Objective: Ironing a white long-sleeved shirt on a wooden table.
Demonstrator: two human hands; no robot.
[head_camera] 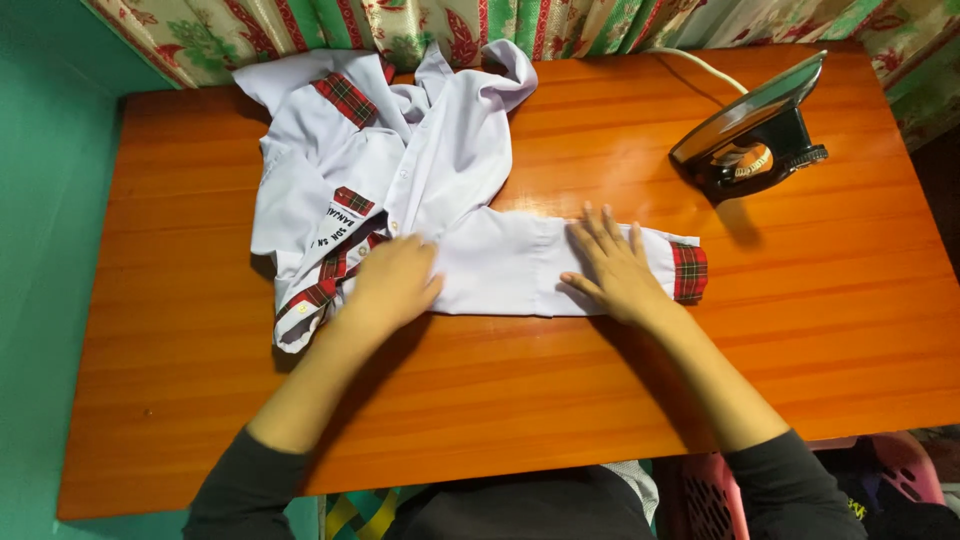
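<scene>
A white shirt (400,160) with red tartan trim lies crumpled on the orange wooden table (560,400). One sleeve (510,265) is stretched flat to the right and ends in a tartan cuff (689,272). My left hand (393,283) presses palm down on the shirt where the sleeve joins the body. My right hand (614,266) lies flat with fingers spread on the sleeve, just left of the cuff. Neither hand holds anything.
An electric iron (750,130) stands upright on its heel at the back right of the table, its white cord (700,65) running to the rear. A patterned curtain (560,22) hangs behind. A green wall (45,250) is at left. A pink basket (710,495) sits below right.
</scene>
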